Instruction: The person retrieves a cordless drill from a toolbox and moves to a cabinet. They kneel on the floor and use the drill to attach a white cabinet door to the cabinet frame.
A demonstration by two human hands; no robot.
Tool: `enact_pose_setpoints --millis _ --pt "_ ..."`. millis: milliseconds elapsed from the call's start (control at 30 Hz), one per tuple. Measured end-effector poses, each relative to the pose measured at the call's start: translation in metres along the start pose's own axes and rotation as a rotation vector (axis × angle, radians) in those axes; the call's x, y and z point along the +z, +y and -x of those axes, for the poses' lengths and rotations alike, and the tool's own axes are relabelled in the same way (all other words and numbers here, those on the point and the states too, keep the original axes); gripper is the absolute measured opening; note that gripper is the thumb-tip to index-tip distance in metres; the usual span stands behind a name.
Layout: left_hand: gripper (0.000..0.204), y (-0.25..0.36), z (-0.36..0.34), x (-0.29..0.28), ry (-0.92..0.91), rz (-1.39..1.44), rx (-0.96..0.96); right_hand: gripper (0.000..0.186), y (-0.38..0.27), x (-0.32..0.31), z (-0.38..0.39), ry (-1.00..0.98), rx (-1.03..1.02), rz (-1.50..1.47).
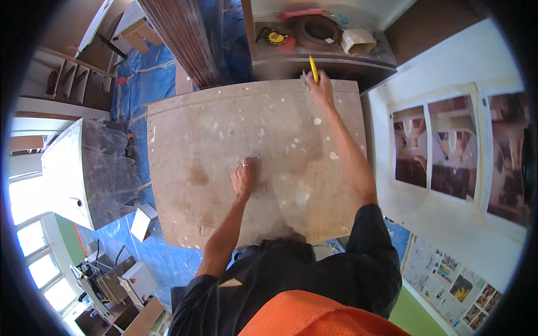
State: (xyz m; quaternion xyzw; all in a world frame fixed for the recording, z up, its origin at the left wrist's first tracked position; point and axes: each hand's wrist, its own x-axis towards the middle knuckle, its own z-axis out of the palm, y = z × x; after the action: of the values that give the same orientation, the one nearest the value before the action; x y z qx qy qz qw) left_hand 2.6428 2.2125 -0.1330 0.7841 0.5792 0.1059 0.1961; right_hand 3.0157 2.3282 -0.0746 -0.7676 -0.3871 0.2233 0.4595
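My right hand (321,91) reaches over the far edge of a worn wooden board (196,140), to the right of its middle. It is closed around a slim yellow pen-like tool (314,69) that points up and away. A small grey metallic piece (304,77) shows beside those fingers; whether I hold it too, I cannot tell. Near the board's middle, my left hand (242,179) lies low over the surface with its fingers curled together. A small pale spot shows at its fingertips, too small to name. White paint spots and brown stains mark the board.
Past the far edge, a dark shelf (364,59) bears a yellow tape measure (276,37), a brown ring-shaped object (318,32) and a torn paper roll (358,42). Blue sheeting (134,78) covers the floor at left, near a plastic-wrapped cabinet (95,168). A white wall (381,123) stands close at right.
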Motion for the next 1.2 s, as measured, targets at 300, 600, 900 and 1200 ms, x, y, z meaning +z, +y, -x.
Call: enact_pose_setpoints --millis 300,600,900,1200 --pt "0.016 -0.012 -0.003 0.012 0.047 -0.011 0.073 0.028 -0.042 0.08 -0.232 0.076 -0.453 0.579" --pt "0.013 -0.017 -0.005 0.017 0.082 0.005 0.134 0.029 -0.067 0.084 -0.255 -0.022 -0.544 0.687" --pt "0.016 -0.015 -0.006 0.013 0.038 -0.029 0.133 0.03 -0.043 0.026 -0.269 0.417 -0.672 1.064" --pt "0.017 -0.013 -0.005 0.014 0.008 -0.005 0.077 0.021 0.02 -0.006 -0.202 0.482 -0.805 0.856"
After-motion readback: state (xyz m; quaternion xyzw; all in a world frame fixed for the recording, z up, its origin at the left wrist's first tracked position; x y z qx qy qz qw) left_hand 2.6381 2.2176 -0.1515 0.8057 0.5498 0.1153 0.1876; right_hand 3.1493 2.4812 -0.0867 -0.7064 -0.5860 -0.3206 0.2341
